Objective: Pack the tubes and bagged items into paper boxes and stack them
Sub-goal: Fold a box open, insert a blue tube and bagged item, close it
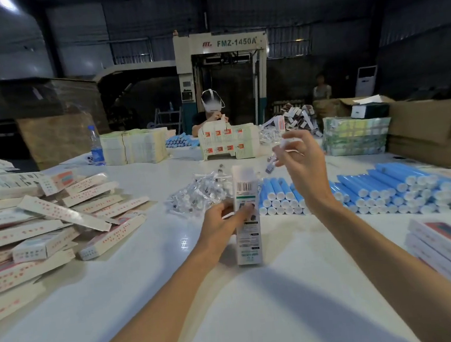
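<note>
Centre frame, the left hand point(223, 218) grips an upright paper box point(249, 240); the right hand point(303, 163) pinches a bagged item point(272, 163) above it. Bare worktop point(176, 299) lies below, box pile point(45, 224) left, tubes point(380, 186) right.

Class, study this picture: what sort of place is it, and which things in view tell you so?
Probably a factory packing floor: a large machine stands at the back, blue tubes and paper boxes lie piled on a white table, and a second person packs opposite.

Paper box point(246, 215): printed white, marked with a black barcode and a green band. Tubes point(372, 189): coloured blue, capped white. Bagged items point(193, 196): clear film, dark contents. Packed boxes point(57, 214): cream, lettered red. Counter point(146, 275): white.
</note>
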A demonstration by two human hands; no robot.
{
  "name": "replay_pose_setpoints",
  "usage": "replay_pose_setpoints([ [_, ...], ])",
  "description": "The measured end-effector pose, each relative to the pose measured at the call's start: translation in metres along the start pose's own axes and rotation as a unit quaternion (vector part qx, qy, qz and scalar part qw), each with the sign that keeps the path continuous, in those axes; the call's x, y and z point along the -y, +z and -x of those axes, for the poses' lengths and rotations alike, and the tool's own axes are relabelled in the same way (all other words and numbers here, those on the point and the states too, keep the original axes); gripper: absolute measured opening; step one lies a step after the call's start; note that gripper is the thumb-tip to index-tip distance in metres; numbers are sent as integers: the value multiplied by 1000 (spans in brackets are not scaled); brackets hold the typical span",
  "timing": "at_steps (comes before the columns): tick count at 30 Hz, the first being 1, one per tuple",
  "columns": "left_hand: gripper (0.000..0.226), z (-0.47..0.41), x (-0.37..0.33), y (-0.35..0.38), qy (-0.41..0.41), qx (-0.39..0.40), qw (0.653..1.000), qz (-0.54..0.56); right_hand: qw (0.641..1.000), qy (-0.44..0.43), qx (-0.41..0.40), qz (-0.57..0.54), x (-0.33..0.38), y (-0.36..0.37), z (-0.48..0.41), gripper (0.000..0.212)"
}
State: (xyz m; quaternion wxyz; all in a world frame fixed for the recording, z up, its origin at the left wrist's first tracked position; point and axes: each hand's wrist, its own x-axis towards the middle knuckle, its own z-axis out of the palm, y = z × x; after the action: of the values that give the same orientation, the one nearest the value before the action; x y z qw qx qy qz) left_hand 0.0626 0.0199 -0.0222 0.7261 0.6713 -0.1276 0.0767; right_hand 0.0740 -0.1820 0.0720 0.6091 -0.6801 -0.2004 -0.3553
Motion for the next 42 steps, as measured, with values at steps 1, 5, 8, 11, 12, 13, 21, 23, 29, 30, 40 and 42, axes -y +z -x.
replay_pose_setpoints([
  [1, 35, 2, -2, 3, 2, 6, 1000, 5, 1000, -8, 19, -9, 9, 2, 1, 26],
  [5, 32, 7, -7, 11, 14, 19, 1000, 16, 997, -42, 71, 15, 26, 13, 2, 24],
  [8, 29, 10, -9, 11, 21, 28, 999, 7, 994, -38, 89, 50, 29, 18, 3, 22],
  [11, 30, 11, -10, 12, 27, 33, 999, 2, 991, -31, 107, 69, 27, 22, 3, 20],
  [12, 30, 10, -10, 12, 27, 34, 999, 3, 990, -32, 110, 84, 26, 22, 3, 20],
  [13, 30, 10, -10, 12, 28, 34, 999, 4, 987, -34, 120, 104, 24, 22, 4, 20],
  [21, 28, 11, -11, 11, 45, 41, 998, 1, 958, -66, 174, 216, 5, 17, 26, 18],
  [23, 33, 12, -11, 12, 50, 50, 997, 10, 978, -48, 114, 169, -1, 12, 33, 19],
  [29, 70, 14, -11, 12, 107, 50, 993, 19, 991, 61, 109, 42, -23, 3, 63, 30],
  [30, 71, 14, -12, 11, 114, 52, 992, 9, 990, 56, 126, 32, -24, 4, 67, 35],
  [40, 57, 10, -12, 7, 159, 90, 981, -72, 980, 35, 193, 24, -23, 1, 69, 34],
  [42, 59, 9, -12, 6, 171, 88, 976, -102, 977, 32, 204, 51, -22, -1, 65, 32],
])
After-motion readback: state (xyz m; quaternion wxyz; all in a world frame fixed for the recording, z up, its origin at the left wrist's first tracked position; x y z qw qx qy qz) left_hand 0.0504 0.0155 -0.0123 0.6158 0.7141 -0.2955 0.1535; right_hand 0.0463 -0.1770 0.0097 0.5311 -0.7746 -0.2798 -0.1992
